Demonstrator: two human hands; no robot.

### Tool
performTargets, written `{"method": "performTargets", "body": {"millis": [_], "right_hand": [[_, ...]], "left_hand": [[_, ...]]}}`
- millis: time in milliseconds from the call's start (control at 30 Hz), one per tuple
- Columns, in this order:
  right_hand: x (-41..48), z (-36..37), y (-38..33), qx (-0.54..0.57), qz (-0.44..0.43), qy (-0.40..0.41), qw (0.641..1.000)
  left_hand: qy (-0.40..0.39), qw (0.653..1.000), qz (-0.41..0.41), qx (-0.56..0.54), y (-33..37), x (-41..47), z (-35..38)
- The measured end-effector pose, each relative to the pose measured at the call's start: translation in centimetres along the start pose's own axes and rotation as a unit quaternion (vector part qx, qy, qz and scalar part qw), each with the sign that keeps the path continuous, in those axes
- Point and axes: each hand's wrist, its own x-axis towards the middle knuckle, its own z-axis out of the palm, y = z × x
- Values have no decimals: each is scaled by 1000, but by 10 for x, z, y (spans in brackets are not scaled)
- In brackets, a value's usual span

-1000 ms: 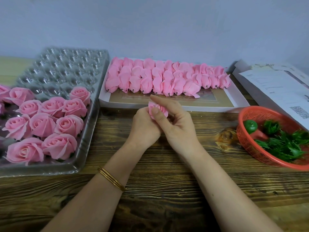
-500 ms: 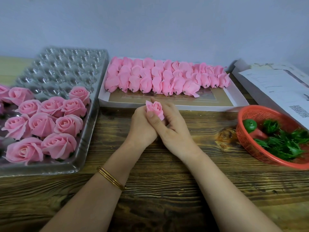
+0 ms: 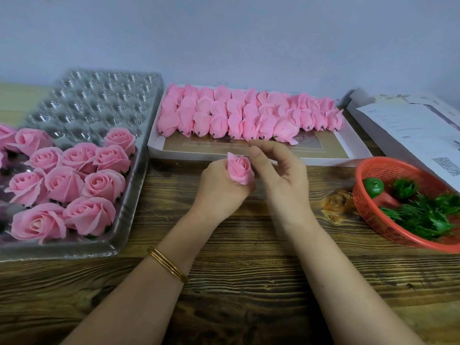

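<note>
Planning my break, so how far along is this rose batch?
Done: about a dozen opened roses sit in the clear tray. In hand: the left hand holds one pink bud, the right hand beside it. Left: rows of closed buds in the white box, and the tray's far cells are empty.

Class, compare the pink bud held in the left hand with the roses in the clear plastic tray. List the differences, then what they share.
The bud is tightly wrapped and narrow; the tray roses are spread open in wide layers. The bud is gripped by the left hand above the table; the tray roses sit face up in the clear tray, side by side. Both are the same pink.
</note>
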Motion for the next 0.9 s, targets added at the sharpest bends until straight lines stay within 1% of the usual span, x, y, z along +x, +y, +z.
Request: {"method": "performTargets", "body": {"millis": [133, 233, 400, 500, 600, 667, 767, 900], "right_hand": [[-4, 9, 2, -54, -72, 7, 996], [-6, 11, 6, -104, -112, 14, 988], [-8, 12, 9, -160, -135, 16, 978], [-9, 13, 9, -167, -140, 12, 976], [-9, 14, 8, -150, -124, 5, 981], [-9, 14, 7, -135, -99, -6, 986], [-8, 12, 4, -98, -37, -45, 993], [-6, 8, 0, -38, 47, -86, 994]], "left_hand": [[6, 997, 22, 68, 2, -2, 1], [20, 995, 43, 92, 3, -2, 2], [19, 992, 39, 119, 1, 0, 4], [16, 992, 43, 116, 0, 0, 3], [14, 995, 45, 91, 0, -1, 4], [12, 995, 51, 82, -1, -1, 5], [9, 996, 57, 69, -3, -1, 5], [2, 999, 46, 18, -5, -1, 6]]}}
